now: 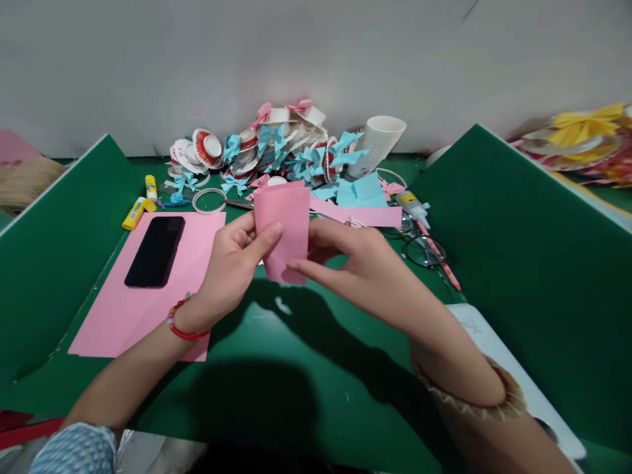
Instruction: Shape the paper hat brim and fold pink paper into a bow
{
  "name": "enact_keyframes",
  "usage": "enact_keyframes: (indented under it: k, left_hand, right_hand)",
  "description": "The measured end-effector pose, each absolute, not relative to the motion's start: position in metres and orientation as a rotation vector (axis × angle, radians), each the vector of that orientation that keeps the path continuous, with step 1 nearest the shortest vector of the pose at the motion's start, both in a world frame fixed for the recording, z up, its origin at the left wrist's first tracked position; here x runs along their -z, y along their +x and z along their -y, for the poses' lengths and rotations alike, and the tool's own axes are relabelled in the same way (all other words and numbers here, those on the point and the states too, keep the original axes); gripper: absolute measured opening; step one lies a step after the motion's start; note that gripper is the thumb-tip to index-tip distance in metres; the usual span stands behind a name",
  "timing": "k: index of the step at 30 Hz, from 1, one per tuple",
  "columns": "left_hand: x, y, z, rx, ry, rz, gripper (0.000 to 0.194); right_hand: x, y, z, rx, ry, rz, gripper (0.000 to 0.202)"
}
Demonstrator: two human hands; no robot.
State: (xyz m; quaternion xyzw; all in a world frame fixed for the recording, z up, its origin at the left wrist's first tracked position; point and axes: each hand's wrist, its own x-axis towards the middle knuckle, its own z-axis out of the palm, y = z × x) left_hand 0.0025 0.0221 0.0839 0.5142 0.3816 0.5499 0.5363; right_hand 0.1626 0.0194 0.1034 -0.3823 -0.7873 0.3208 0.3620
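A folded piece of pink paper (289, 230) is held upright above the green table (266, 401). My left hand (237, 260) grips its left side, thumb across the front and fingers behind. My right hand (348, 257) pinches the lower right part, its thumb tip at the bottom and its other fingers partly hidden behind the paper. Pink sheets (113, 303) lie flat at the left with a black phone (155, 252) on them. Behind my right hand is a pink strip (368, 214).
Paper bow ornaments (276, 148) are heaped at the back beside stacked white cups (379, 138). Glue sticks (133, 214) stand at the left. Glasses (425, 251), a glue bottle (413, 205) and a white board (533, 388) are on the right. Green partitions (523, 250) flank the table.
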Motion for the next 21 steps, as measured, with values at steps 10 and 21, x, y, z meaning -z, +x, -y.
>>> enact_keyframes:
  k: [10, 21]
  left_hand:
    - [-0.075, 0.005, -0.013, -1.25, 1.379, -0.972, 0.026]
    - [-0.078, 0.005, -0.01, -1.215, 1.391, -1.015, 0.028]
  right_hand:
    - [-0.098, 0.162, -0.024, -0.773, -0.984, 1.524, 0.006]
    - [-0.097, 0.159, -0.02, -0.747, -0.99, 1.451, 0.01]
